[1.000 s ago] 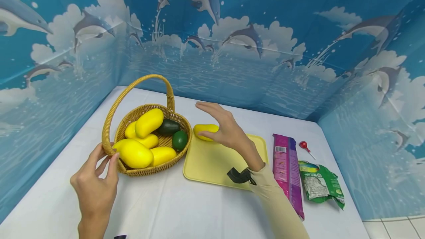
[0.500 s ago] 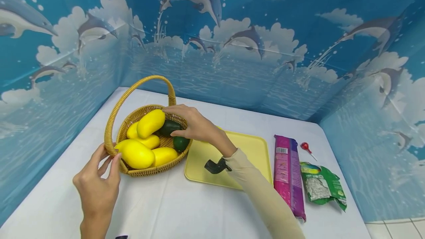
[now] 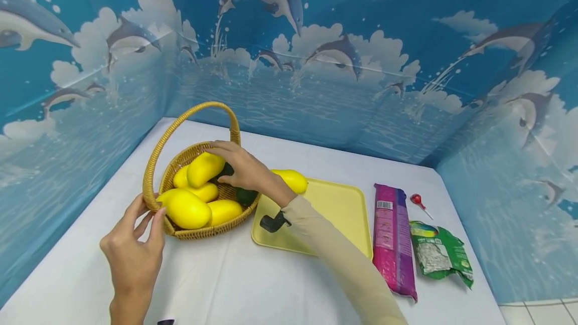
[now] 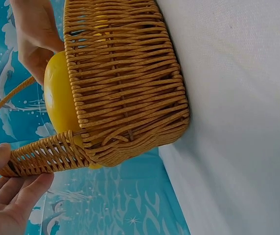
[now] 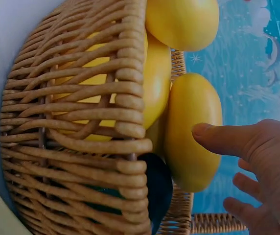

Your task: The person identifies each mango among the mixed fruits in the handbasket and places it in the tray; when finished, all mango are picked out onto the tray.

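Observation:
At the left of the table, a woven basket (image 3: 212, 232) holds several yellow mangoes and dark green fruit (image 3: 246, 195). My left hand (image 3: 135, 245) pinches the near foot of its arched handle (image 3: 151, 164), thumb against fingers. My right hand (image 3: 244, 167) hovers at the basket's far right side, fingers spread around the topmost mango (image 3: 200, 170). In the right wrist view, the thumb (image 5: 206, 134) overlaps this mango (image 5: 191, 156), while the other fingers hang apart beyond it. Another mango (image 3: 291, 180) lies at the far left corner of the yellow tray (image 3: 334, 214), partly behind the right arm.
Right of the tray lies a long pink and purple packet (image 3: 393, 239). Beside it are a crumpled green bag (image 3: 440, 252) and a red lollipop (image 3: 417, 200). A dolphin-print curtain (image 3: 316, 89) encloses the white table on the back and sides.
My right hand has moved left from above the tray's mango to the topmost mango in the basket. The tray's mango stays behind on the tray. My left hand keeps its grip on the handle.

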A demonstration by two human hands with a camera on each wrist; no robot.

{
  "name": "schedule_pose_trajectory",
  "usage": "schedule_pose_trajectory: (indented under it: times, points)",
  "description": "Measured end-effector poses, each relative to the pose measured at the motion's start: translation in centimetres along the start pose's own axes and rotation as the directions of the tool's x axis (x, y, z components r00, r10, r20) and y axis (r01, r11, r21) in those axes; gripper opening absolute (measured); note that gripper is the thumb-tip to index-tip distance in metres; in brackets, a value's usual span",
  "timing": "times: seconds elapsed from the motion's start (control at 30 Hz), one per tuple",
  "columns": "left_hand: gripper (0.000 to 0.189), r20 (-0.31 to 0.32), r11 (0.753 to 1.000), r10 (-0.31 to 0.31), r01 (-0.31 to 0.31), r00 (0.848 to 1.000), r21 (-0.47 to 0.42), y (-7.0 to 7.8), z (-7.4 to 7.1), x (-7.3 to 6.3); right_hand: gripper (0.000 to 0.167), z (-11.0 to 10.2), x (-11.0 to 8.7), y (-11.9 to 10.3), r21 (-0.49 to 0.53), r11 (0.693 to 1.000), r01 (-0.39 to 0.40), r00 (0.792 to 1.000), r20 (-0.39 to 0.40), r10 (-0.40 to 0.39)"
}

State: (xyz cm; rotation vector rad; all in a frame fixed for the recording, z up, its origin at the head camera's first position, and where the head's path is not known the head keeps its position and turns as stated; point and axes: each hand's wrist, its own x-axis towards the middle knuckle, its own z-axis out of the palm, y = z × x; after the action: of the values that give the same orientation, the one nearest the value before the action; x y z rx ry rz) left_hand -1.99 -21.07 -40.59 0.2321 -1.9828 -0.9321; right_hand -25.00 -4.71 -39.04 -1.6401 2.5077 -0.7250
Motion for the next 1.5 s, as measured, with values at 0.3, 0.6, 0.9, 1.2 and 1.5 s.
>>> schedule_pose_trajectory:
  times: [0.3,0.6,0.9,1.2,1.5]
  points:
    - [0.055,0.007,1.000,-0.001,0.001,1.000,0.001,-0.1,0.3,0.0,0.073,0.5,1.3,0.6,-0.028,0.999,-0.028,0.999,0.037,0.030]
    - [0.055,0.000,1.000,0.012,-0.012,1.000,-0.024,0.1,0.4,-0.1,0.071,1.0,1.6,0.3,-0.112,0.992,-0.062,0.996,0.064,0.070]
    - [0.056,-0.003,1.000,0.002,-0.002,1.000,-0.011,0.0,0.3,-0.1,0.067,1.3,2.1,-0.1,-0.189,0.981,-0.052,0.997,0.054,0.063]
    - [0.057,-0.007,1.000,-0.003,0.003,1.000,-0.010,0.1,0.4,-0.2,0.065,1.6,2.3,-0.2,-0.211,0.977,-0.030,0.998,0.042,0.039]
    - [0.054,0.008,0.999,-0.019,0.019,1.000,0.026,0.1,0.0,-0.2,0.070,1.0,1.2,-0.3,-0.131,0.990,-0.059,0.998,0.025,0.063]
